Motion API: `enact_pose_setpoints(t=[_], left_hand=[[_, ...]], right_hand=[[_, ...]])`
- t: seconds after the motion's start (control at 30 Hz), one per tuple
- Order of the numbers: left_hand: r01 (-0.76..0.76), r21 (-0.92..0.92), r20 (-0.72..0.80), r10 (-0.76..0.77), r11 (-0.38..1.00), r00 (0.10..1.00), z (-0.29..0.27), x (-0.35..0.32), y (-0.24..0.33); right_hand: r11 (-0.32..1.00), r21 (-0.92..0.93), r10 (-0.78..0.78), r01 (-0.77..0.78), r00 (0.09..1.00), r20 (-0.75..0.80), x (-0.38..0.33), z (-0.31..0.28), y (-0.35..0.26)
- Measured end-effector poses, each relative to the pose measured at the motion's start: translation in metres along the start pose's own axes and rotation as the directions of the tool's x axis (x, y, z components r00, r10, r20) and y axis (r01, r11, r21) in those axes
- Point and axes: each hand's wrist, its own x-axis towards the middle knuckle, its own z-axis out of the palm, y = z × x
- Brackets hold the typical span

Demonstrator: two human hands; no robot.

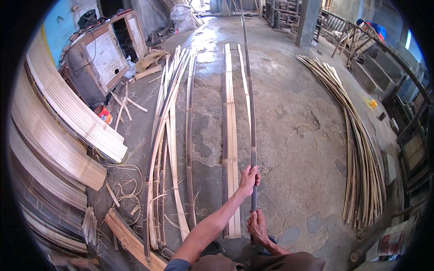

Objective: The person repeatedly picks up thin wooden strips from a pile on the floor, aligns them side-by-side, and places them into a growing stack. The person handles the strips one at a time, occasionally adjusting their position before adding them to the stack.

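Observation:
A long, dark-faced bamboo strip (253,156) runs away from me across the floor, its near end by my legs. My left hand (248,179) is closed around it, with my forearm reaching in from the lower left. Closer to me, my right hand (257,224) grips the same strip near its end. Just left of it, pale bamboo strips (231,144) lie side by side with a dark one along their edge. Another single strip (189,135) lies farther left, beside a loose, crossing pile of strips (171,108).
On the right lies a long, curved bundle of thin bamboo strips (359,158). Stacked slat panels (68,135) fill the left side, near a thick wood piece (131,239) and curly shavings (129,189). A worn cabinet (97,56) stands at the back left; a concrete pillar (309,25) rises behind.

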Motion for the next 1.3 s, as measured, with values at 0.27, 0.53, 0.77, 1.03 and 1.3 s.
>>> enact_pose_setpoints(t=[0.27,0.53,0.77,1.03,1.3], left_hand=[[-0.265,0.82,0.123,0.295,0.508,0.947,-0.066,-0.046,-0.041],[-0.333,0.926,0.315,0.122,0.179,0.941,-0.128,-0.17,-0.032],[-0.424,0.874,0.459,0.12,-0.236,0.88,-0.122,-0.188,-0.052],[-0.334,0.901,0.374,0.109,-0.276,0.921,-0.125,-0.17,-0.075],[-0.334,0.899,0.373,0.098,-0.284,0.922,-0.119,-0.163,-0.084]], right_hand=[[0.99,-0.094,0.101,-0.105,0.994,-0.048,0.046,-0.034,0.047],[0.695,-0.674,-0.408,0.25,0.909,-0.084,0.073,-0.088,0.047],[0.716,-0.698,-0.231,-0.001,0.944,-0.237,0.058,-0.095,0.03],[0.532,-0.845,-0.359,0.042,0.916,-0.181,0.049,-0.11,0.012],[0.811,-0.55,-0.364,0.198,0.908,-0.21,0.041,-0.051,0.031]])
